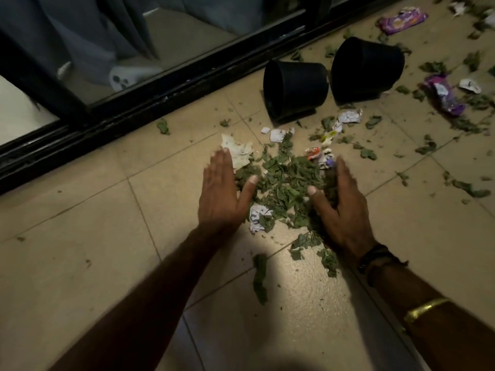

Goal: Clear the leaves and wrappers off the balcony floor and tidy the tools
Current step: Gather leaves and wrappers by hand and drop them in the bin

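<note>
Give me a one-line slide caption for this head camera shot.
Open left hand and right hand flank a pile of leaves on the tiled floor; two black pots lie tipped over beyond it.

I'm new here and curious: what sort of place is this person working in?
Probably a home balcony or patio: a beige tiled floor runs along a black sliding glass door, two black plant pots lie tipped over, and leaves and wrappers litter it.

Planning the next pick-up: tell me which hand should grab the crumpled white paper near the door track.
Left. The left hand lies open with its fingertips at the crumpled white paper; the right hand sits across the leaf pile from it, against the leaves.
</note>
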`<state>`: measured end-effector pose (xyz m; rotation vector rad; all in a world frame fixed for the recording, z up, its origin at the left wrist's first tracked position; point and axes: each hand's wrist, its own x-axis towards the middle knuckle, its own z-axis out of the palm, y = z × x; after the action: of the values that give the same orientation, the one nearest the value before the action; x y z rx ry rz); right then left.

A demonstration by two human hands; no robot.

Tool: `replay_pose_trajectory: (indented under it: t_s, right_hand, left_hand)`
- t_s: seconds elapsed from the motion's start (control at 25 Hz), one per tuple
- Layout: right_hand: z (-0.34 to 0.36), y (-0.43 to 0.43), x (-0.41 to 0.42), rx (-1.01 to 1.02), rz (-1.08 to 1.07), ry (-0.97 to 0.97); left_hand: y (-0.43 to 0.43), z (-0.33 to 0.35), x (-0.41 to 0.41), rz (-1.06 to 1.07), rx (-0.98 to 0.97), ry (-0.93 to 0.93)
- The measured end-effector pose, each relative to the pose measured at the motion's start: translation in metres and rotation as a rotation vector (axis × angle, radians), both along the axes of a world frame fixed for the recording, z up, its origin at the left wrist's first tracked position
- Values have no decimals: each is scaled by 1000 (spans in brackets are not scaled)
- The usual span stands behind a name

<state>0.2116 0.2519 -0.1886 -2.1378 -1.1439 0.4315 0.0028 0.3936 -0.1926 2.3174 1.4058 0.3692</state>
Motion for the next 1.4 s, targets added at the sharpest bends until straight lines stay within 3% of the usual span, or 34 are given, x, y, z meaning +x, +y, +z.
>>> replay_pose_trajectory:
  t_s: [0.2, 0.28, 0.36, 0.48, 0.56, 0.68, 0.76, 0.88, 1.0, 1.12, 1.28, 1.4]
  right_hand:
    - [-7, 14, 70, -65, -155, -135]
    - [-12, 14, 70, -90, -132, -163]
    - [-10, 17, 63, -83, -132, -145]
    - [-7, 17, 72, -39, -135, -95]
    - [-5, 23, 101, -45, -185, -152]
    - [-3, 42, 150, -203, -320, -206]
    - [-6, 54, 157, -261, -214, -282]
    - [-8, 65, 135, -108, 48, -218]
    - [5, 78, 142, 138, -70, -243]
    - [3, 105, 171, -5, -89, -299]
    - [-2, 130, 160, -130, 98, -200]
    - [3, 115, 123, -110, 319, -115]
  left_hand:
    - [114, -3, -20, 447, 14, 49]
    - [145, -3, -16, 500, -18, 88]
    - [133, -6, -1, 336, 35, 86]
    - [87, -6, 15, -95, 17, -7]
    - [98, -6, 35, -70, 24, -38]
    - [119, -4, 67, -25, -30, 71]
    - [96, -4, 82, -227, -39, 31]
    - [66, 3, 80, -469, -146, -55]
    - [82, 8, 90, -556, -95, -53]
    - [93, 13, 119, -508, -132, -60]
    - [105, 11, 146, -474, -180, 56]
    - [87, 15, 134, -562, -203, -24]
